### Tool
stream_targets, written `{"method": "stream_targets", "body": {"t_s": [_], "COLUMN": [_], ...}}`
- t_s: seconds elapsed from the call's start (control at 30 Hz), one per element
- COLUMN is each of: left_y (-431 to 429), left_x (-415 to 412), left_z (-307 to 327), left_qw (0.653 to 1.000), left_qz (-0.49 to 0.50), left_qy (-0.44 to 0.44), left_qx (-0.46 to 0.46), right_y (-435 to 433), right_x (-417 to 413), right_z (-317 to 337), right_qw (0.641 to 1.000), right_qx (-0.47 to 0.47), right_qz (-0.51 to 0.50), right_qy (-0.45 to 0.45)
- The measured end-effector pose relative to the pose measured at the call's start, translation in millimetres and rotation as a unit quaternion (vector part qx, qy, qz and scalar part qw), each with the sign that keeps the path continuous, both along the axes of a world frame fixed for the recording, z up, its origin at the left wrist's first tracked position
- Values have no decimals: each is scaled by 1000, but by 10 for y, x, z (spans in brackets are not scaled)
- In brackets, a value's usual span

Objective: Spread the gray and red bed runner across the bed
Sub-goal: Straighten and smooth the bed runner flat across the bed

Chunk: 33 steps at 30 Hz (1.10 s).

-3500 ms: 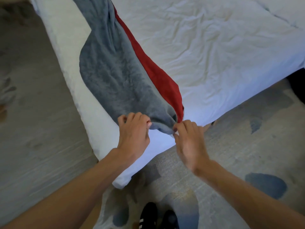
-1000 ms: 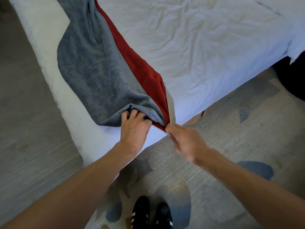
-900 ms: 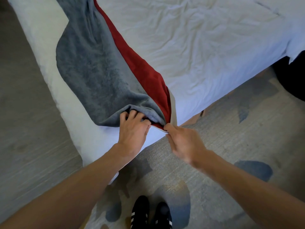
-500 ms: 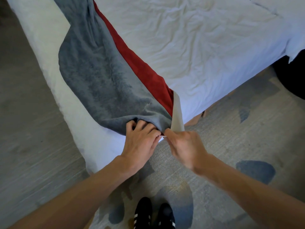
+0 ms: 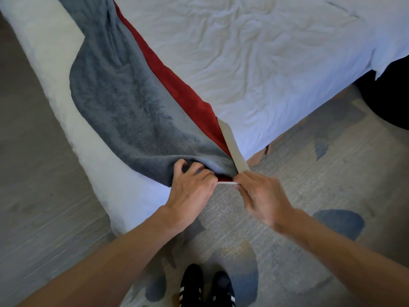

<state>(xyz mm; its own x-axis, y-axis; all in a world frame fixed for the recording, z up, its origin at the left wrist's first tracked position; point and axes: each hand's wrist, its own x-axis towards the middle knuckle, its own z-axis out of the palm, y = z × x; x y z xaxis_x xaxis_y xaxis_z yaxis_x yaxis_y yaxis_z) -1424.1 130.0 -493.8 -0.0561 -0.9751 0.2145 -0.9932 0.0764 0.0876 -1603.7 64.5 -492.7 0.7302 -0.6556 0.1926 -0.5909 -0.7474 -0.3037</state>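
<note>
The gray and red bed runner (image 5: pixel 128 107) lies bunched and twisted along the near corner of the bed (image 5: pixel 254 63), its gray plush side up, a red strip along its right edge and a pale beige underside folded out at the tip. My left hand (image 5: pixel 190 185) grips the gray end fold at the corner of the mattress. Just to its right, my right hand (image 5: pixel 259 191) pinches the beige-backed corner of the runner. The two hands almost touch. The runner's far end runs out of view at the top.
The white wrinkled sheet covers the bed. A gray rug with blue patches (image 5: pixel 332 222) lies under my black striped shoes (image 5: pixel 205 286). Bare gray floor (image 5: pixel 33 173) is at the left. A dark object (image 5: pixel 389 96) stands at the right beside the bed.
The runner's end has been drawn toward me and down over the bed corner. My right hand has peeled the corner out, exposing the beige underside. Both hands have come closer together.
</note>
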Motion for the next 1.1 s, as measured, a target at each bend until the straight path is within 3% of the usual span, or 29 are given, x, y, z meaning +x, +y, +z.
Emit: {"method": "stream_targets", "body": {"t_s": [0.27, 0.43, 0.57, 0.8, 0.93, 1.1], "left_y": [-44, -6, 42, 146, 116, 305], "left_x": [-40, -264, -380, -152, -105, -421], "left_z": [41, 118, 172, 71, 135, 197], "left_qw": [1000, 997, 991, 997, 996, 992], "left_qz": [18, -36, -47, 2, 8, -61], "left_qy": [2, 52, 94, 68, 65, 89], "left_qx": [7, -51, -79, 40, 63, 69], "right_y": [1, 113, 118, 70, 67, 151], "right_x": [-75, -46, -67, -222, -356, -466], "right_z": [4, 3, 83, 158, 69, -29], "right_qw": [999, 991, 983, 990, 996, 994], "right_qx": [-8, -128, -169, -114, -85, -61], "right_qz": [-29, -14, -16, 13, -14, -67], "right_qy": [-22, -35, -75, -88, -36, 62]}}
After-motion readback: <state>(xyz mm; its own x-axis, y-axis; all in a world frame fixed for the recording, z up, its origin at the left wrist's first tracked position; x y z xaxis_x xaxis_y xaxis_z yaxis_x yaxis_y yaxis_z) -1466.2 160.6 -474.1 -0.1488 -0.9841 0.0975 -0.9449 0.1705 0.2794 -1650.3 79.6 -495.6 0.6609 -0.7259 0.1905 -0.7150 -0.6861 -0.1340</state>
